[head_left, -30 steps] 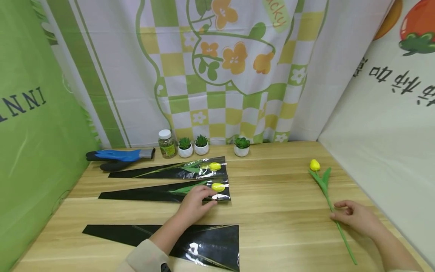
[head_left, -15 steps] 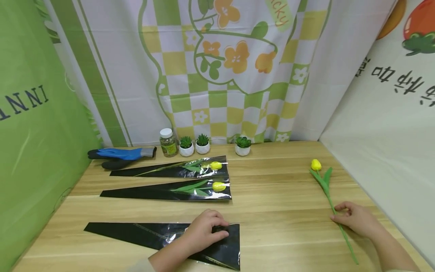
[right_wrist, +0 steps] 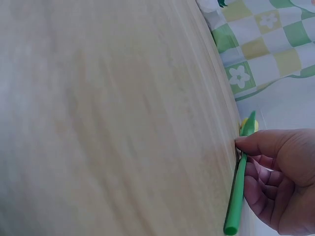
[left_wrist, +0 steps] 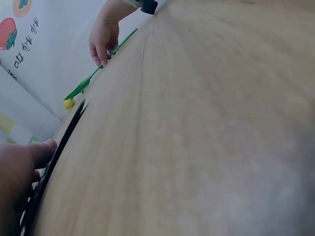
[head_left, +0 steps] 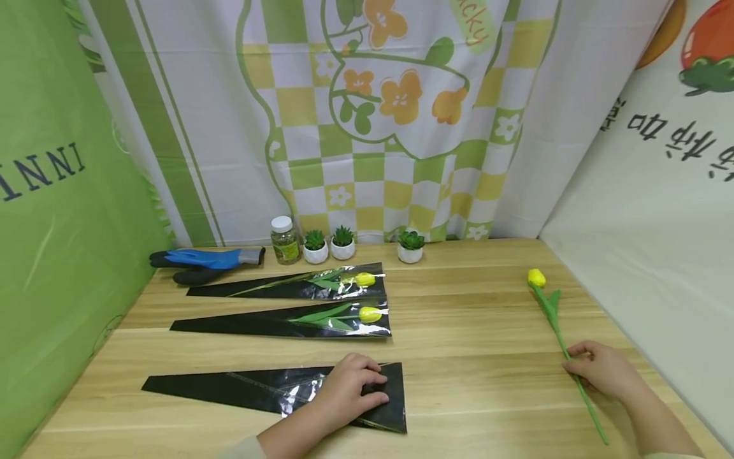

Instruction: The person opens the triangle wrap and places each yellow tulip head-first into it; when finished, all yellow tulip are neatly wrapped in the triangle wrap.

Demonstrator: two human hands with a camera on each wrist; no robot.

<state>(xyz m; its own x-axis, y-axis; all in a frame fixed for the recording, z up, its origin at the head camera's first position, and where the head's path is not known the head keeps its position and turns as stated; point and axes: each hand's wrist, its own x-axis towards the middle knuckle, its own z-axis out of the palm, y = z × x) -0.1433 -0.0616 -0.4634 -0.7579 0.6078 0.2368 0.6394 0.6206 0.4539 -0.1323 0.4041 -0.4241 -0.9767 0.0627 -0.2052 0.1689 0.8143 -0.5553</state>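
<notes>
A black tapered flower sleeve [head_left: 229, 387] with a glossy clear face lies flat near the front of the table. My left hand [head_left: 350, 392] rests on its wide end, fingers bent loosely and thumb spread. In the left wrist view, the thumb [left_wrist: 42, 152] lies along the sleeve's edge. At the right, my right hand [head_left: 602, 370] pinches the green stem of a yellow artificial tulip [head_left: 536, 278] between thumb and forefinger. The right wrist view shows the stem's cut end [right_wrist: 231, 227] pointing towards the camera, the other fingers curled below.
Two black sleeves, an upper one [head_left: 275, 288] and a lower one [head_left: 241, 326], each hold a yellow tulip. Behind them stand a white-lidded jar [head_left: 285, 241], several potted succulents [head_left: 410, 247] and blue-black gloves [head_left: 206, 260]. Curtains [head_left: 367, 159] hang behind the table.
My left hand has come from the lower filled sleeve to the bare one, whose wide end has swung away from me. The tulip has turned slightly in my right hand.
</notes>
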